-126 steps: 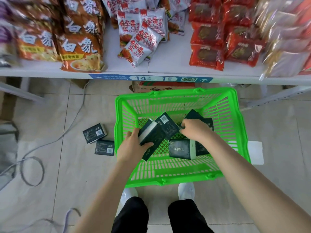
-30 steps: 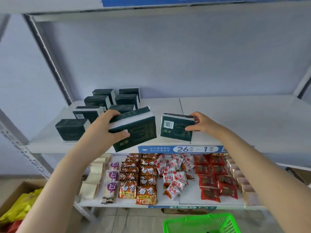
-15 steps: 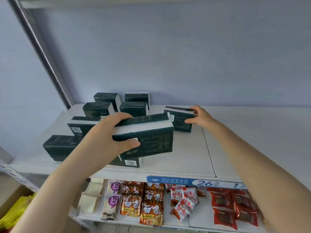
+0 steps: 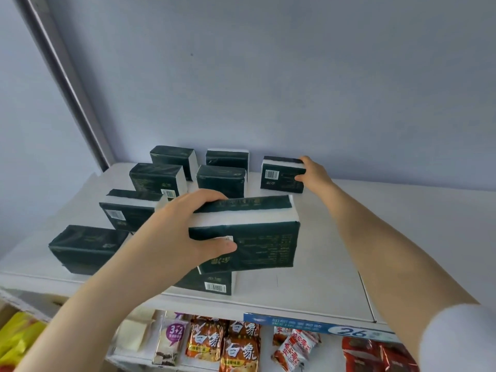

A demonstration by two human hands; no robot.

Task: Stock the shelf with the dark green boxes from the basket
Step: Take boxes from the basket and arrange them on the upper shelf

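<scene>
My left hand (image 4: 185, 232) grips a dark green box (image 4: 257, 237) with a white band, held above the white shelf (image 4: 335, 251) near its front. Under it another dark green box (image 4: 214, 284) lies at the shelf's front edge, partly hidden. My right hand (image 4: 314, 174) holds a second dark green box (image 4: 281, 174) upright on the shelf close to the back wall. Several more dark green boxes (image 4: 220, 179) stand in rows to the left of it. The basket is out of view.
A grey upright post (image 4: 69, 84) bounds the shelf at the left. The shelf's right half is bare white board. Below it, a lower shelf holds snack packets (image 4: 239, 350) and red packs (image 4: 375, 355). A blue price strip (image 4: 322, 326) runs along the shelf edge.
My right hand has pushed its box further back toward the wall, in line with the back row. My left hand with its box has stayed about level over the shelf's front.
</scene>
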